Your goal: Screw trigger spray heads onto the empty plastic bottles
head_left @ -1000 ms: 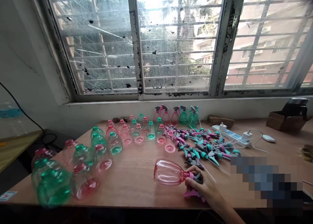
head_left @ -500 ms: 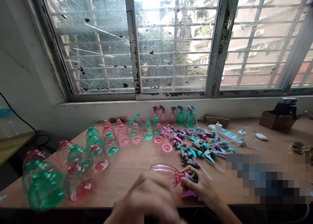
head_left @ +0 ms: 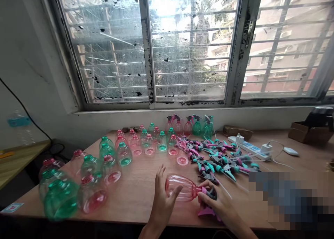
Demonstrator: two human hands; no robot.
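Note:
A clear pink spray bottle (head_left: 181, 188) lies sideways above the near table edge, its base toward the left. My right hand (head_left: 215, 197) grips its neck, with thumb and fingers around the pink collar of the grey-and-pink spray head; a pink trigger part (head_left: 207, 212) shows under the hand. My left hand (head_left: 165, 195) is by the base, fingers stretched upward and apart, thumb across the near side of the bottle. Whether the left thumb touches the plastic I cannot tell.
Several headless pink and green bottles (head_left: 124, 154) stand to the left. A pile of loose spray heads (head_left: 221, 159) lies to the right. Assembled spray bottles (head_left: 197, 126) line the back wall. Farther right are a power strip (head_left: 250, 148) and a cardboard box (head_left: 309, 131).
My left hand, blurred in front of the bottle before, has opened and moved to the bottle's base. My right hand still grips the neck. The whole view has shifted slightly.

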